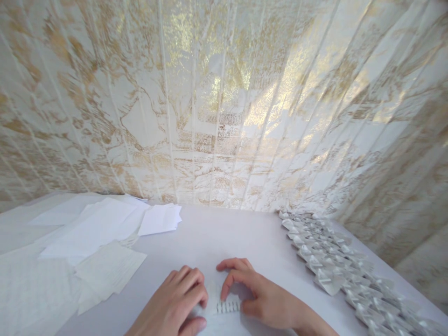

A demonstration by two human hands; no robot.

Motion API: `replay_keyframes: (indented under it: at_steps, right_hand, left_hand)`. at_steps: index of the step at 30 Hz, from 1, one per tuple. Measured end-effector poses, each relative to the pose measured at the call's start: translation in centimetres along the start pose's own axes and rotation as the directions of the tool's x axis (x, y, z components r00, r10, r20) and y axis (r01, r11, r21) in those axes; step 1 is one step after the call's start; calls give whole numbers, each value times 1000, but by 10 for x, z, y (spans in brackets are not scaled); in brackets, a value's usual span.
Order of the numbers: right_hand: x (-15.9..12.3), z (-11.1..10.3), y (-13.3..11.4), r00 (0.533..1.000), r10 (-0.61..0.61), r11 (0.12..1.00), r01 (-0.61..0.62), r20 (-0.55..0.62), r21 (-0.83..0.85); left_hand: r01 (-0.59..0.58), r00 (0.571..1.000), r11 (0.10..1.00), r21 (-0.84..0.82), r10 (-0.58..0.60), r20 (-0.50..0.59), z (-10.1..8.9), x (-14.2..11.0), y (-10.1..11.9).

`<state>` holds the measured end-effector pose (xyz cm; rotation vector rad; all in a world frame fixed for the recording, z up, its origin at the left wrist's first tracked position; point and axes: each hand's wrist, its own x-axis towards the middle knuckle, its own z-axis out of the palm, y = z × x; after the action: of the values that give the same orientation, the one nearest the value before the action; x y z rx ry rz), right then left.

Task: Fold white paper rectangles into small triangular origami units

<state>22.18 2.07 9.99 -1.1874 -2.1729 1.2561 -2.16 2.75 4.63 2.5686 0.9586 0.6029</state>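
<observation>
A small piece of white paper (229,307) with a row of dark printed marks lies on the table between my hands, near the bottom of the head view. My left hand (182,296) is at its left edge, fingers curled and thumb tucked below them; its fingertips are partly hidden. From the right, my right hand (261,294) reaches over the paper. Its index fingertip presses on the sheet and its thumb lies at the right edge, while another finger stretches out beyond the top. The paper's lower part runs towards the frame's bottom edge.
Loose white and lined sheets (94,224) overlap on the left, with a small stack of cut papers (160,218) beside them. Rows of folded paper pieces (325,261) line the right side of the white table (224,231). A gold-patterned curtain (210,116) hangs behind.
</observation>
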Motion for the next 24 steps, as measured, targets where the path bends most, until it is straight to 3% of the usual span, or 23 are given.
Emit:
replay_keyframes:
  at_steps: [3,9,17,24]
  right_hand:
    - [2,8,1,998,-2,1000,3,-65,24]
    - [11,30,9,987,-87,986,67,-135,-150]
    - [13,33,13,986,-104,975,75,-133,-207]
    - [14,35,13,985,-98,967,61,-141,-249]
  left_hand:
    - [-41,999,994,97,44,-25,2,3,0]
    - [-103,987,958,267,132,-91,11,5,-5]
    - [-181,969,923,339,225,-97,9,4,-8]
    - [-150,978,935,322,188,-91,12,1,-10]
